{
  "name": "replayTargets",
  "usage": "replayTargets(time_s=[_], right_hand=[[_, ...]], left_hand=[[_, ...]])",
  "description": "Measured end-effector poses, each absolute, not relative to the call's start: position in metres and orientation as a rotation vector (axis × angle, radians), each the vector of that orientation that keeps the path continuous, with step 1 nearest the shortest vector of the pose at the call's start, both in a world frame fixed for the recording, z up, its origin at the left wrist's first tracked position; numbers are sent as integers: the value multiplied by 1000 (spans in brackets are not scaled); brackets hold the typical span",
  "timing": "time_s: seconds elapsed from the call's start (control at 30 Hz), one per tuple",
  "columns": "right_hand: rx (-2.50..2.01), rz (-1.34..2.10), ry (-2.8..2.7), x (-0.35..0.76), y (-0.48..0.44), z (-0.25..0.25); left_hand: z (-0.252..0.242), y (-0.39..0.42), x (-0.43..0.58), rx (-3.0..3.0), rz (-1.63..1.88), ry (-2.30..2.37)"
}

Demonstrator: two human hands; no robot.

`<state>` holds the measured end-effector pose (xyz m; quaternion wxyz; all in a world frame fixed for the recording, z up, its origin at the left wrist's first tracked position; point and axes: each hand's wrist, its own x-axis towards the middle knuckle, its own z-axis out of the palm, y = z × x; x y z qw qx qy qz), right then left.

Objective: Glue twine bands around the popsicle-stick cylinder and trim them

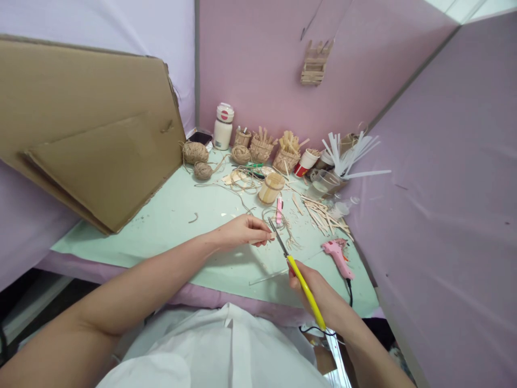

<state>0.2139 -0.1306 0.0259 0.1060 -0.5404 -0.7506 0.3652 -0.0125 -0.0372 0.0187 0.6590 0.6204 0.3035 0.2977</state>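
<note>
My left hand [250, 230] is over the middle of the table, thumb and fingertips pinched on a small pale wooden piece [272, 236]. In my right hand [309, 285] are yellow-handled pliers [305, 291] with long, slim metal jaws. Their jaws point up and left, beside the small piece; whether they touch it I cannot tell. Just beyond my hands lie a pink craft knife [279, 210] and loose twine strands [288, 229]. A small barrel-shaped wooden cup [271, 188] with darker bands stands behind the knife.
A pink glue gun [338, 257] and clear glue stick [269, 277] lie nearby. Wooden sticks [323, 215] are heaped at right. Twine balls [196, 152], stick-filled cups [286, 156] and a white bottle [223, 128] line the back. Cardboard [92, 129] leans at left.
</note>
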Motion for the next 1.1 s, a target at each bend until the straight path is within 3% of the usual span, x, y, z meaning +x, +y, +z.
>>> replayTargets(time_s=[1.1], right_hand=[[-1614, 1153, -2233, 219, -134, 41]], left_hand=[[16, -36, -15, 1451, 579, 781]])
